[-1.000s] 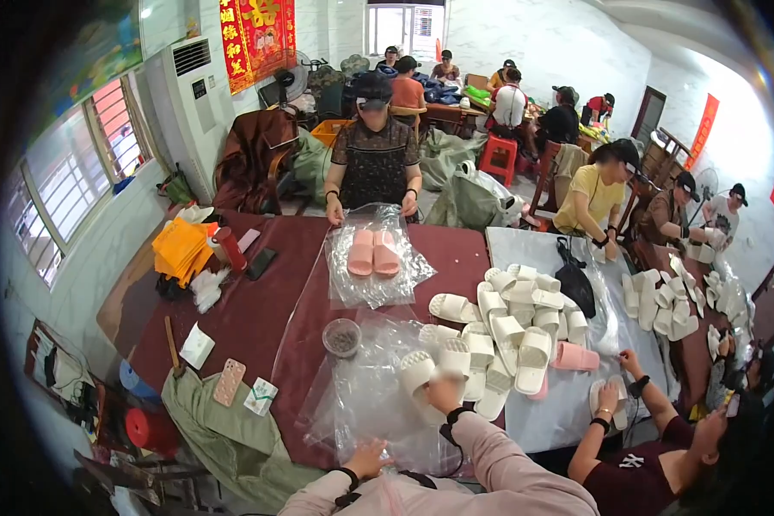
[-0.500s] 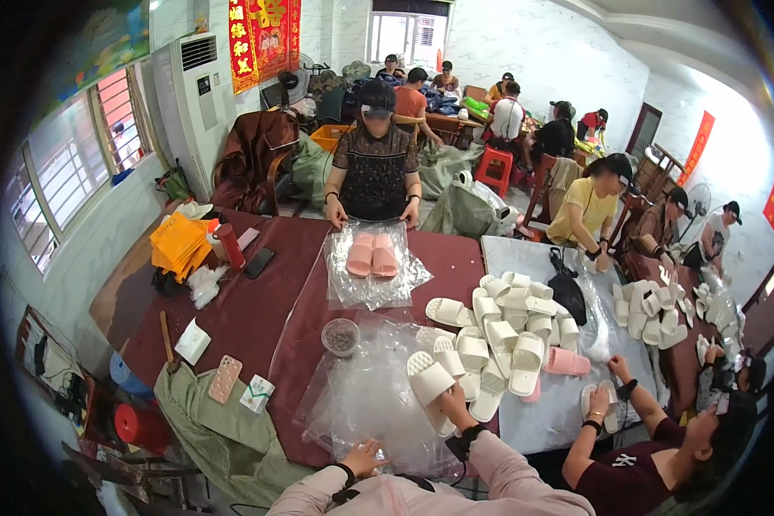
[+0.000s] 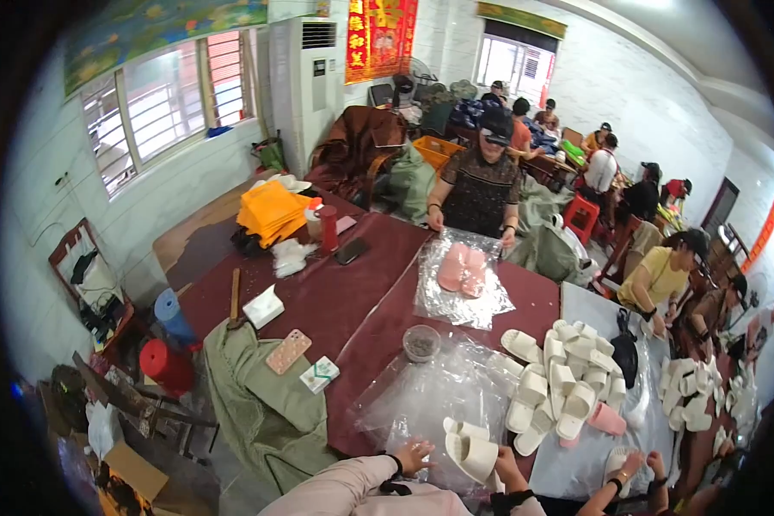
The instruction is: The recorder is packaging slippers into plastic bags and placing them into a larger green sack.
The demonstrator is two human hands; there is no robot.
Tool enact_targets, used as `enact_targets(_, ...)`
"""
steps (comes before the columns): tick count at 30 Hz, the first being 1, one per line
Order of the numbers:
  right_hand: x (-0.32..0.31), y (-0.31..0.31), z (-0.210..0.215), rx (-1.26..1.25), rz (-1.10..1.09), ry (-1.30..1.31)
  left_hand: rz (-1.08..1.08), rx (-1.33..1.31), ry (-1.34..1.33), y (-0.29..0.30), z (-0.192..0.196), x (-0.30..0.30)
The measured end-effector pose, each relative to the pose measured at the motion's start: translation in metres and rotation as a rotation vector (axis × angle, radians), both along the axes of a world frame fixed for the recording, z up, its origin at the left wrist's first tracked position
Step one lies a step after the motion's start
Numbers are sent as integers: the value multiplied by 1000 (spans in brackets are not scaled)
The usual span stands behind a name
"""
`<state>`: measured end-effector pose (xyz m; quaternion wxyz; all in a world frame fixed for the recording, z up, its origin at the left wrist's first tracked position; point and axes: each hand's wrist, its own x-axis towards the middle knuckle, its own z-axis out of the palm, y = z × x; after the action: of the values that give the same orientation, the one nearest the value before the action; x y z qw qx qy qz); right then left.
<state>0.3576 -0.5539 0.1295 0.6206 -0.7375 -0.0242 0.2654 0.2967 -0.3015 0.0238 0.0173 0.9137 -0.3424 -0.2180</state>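
My right hand [image 3: 509, 467] is closed on a pair of white slippers [image 3: 473, 454], held above the near edge of the table. Just left of them, my left hand [image 3: 415, 456] rests with its fingers apart at the near edge of a stack of clear plastic bags [image 3: 421, 391]. To the right of the bags lies a heap of white slippers [image 3: 568, 378], with a pink slipper [image 3: 608, 420] at its near side. A small round tub [image 3: 420, 342] stands at the far edge of the bags.
Across the table a person [image 3: 482, 185] handles a clear bag with pink slippers [image 3: 462, 268]. At left lie a phone in a pink case [image 3: 289, 351], a small white-green box [image 3: 319, 375] and green cloth [image 3: 267, 404]. Another person's hands [image 3: 641, 464] work at the right.
My right hand has brought the white slippers leftward from the heap, over the bags and close to my left hand. The whole view has swung to the left.
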Motion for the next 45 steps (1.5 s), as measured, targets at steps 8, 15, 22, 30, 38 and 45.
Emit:
enact_targets(8, -20, 16, -16, -104, 140, 97, 184, -219, 97, -2, -42, 11)
enact_targets(15, -29, 14, -19, -190, 346, 161, 384, -656, 140, 7, -84, -3)
enact_targets(22, -46, 37, 20, -130, 213, 457, 161, -272, 26, 28, -39, -6)
enact_targets(30, -59, 3, 33, -96, 229, 296, -56, -174, 5, 31, 0, 30)
enact_targets(38, -93, -3, 66, 13, 51, 275, 281, -766, 206, -4, 40, 74)
enact_targets(45, -93, -8, 56, -159, -63, -48, 447, -929, 211, -13, 63, 91)
